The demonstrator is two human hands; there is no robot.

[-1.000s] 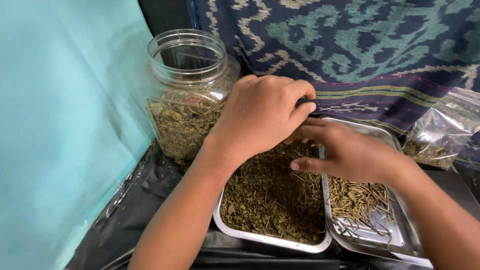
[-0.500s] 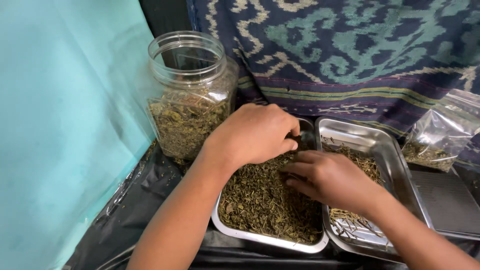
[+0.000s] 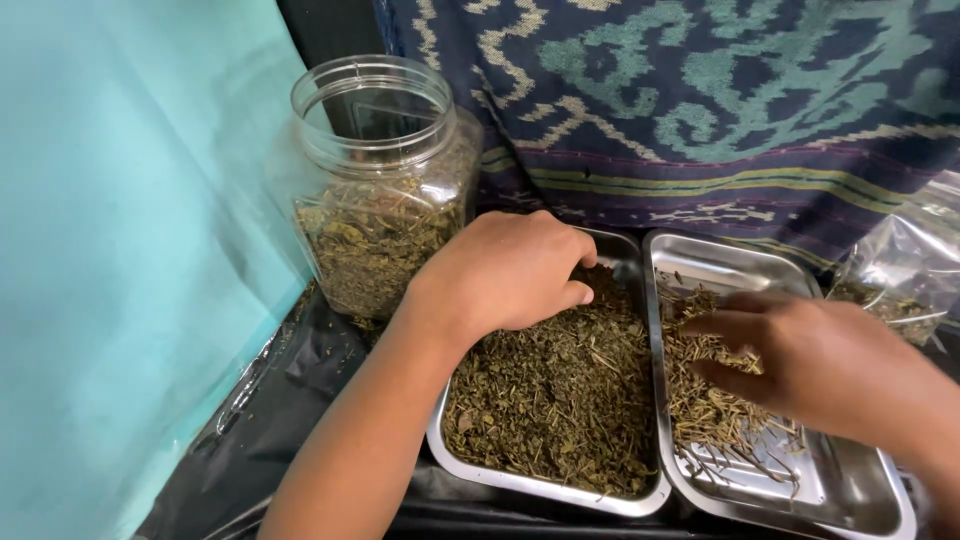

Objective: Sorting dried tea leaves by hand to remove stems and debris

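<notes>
Head view: left hand (image 3: 505,275) fingers curled into dried herbs (image 3: 560,400).

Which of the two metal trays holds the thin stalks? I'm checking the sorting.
The right tray, under the right hand: sparse pale stalks, bare metal showing. The left tray is packed with crumbled green leaf.

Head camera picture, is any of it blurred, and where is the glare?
Head view: the right hand is smeared by motion blur over the right tray; the left hand and the dried leaves are sharp; soft daylight, with pale glare on the clear jar rim and the plastic bag.
</notes>
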